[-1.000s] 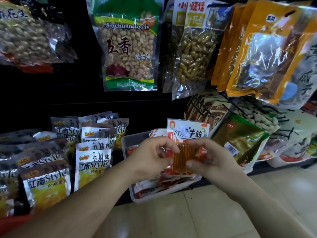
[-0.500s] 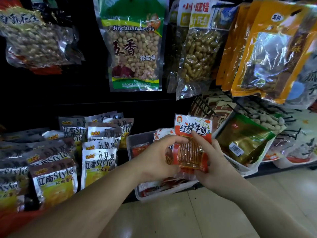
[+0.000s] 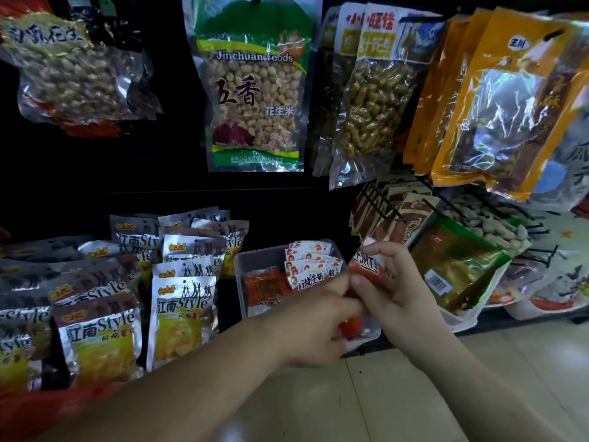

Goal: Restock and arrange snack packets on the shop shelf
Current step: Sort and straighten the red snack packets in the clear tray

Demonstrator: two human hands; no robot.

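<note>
Only two bare forearms and hands were shown of the person: the left forearm (image 3: 191, 387) and left hand (image 3: 314, 327), the right forearm (image 3: 471, 384) and right hand (image 3: 401, 295), each seen uncovered from the picture's lower edge to the fingertips. The forearms were rendered broad and smooth by the wide lens, and the fingers short and rounded. A short, plain nail could be made out on the right thumb (image 3: 356, 280), while finer detail was lost to the dim light.
</note>
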